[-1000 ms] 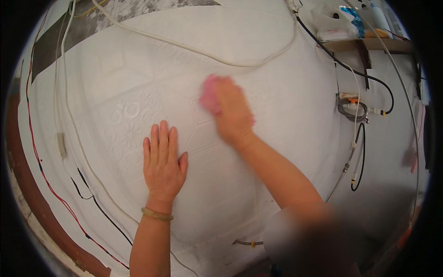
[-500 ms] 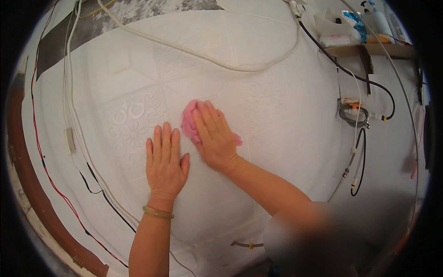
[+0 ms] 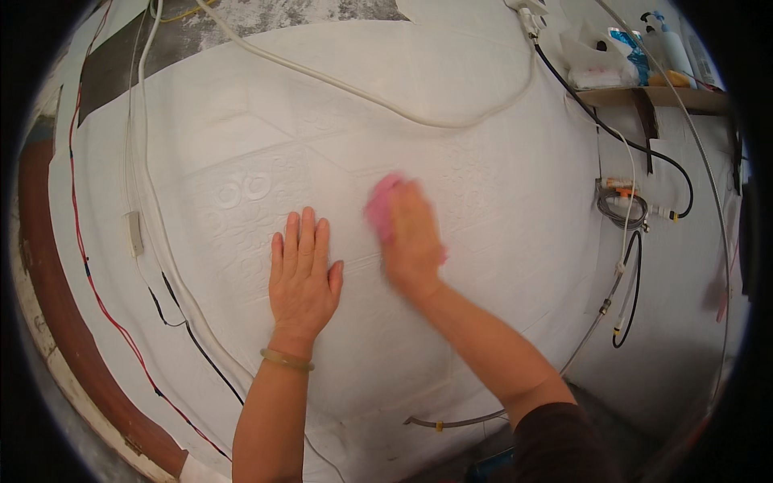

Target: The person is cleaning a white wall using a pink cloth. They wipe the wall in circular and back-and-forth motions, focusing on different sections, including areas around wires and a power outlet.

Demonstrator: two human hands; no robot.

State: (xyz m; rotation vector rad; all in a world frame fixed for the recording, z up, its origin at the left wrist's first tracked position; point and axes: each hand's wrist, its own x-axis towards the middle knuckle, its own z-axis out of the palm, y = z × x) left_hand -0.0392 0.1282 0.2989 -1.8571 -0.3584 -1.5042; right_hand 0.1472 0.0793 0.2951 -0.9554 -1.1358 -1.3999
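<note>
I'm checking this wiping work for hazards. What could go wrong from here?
The right hand rubs a pink cloth over the white embossed panel, where a white cable lies loose; a wide stroke could snag it. The left hand lies flat near thin black and red wires, which it might catch.

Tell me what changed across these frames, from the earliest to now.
The right hand swept the pink cloth from upper right down-left toward the left hand, then slightly back right, holding it throughout. The left hand stayed flat on the white embossed panel; the cables did not move.
</note>
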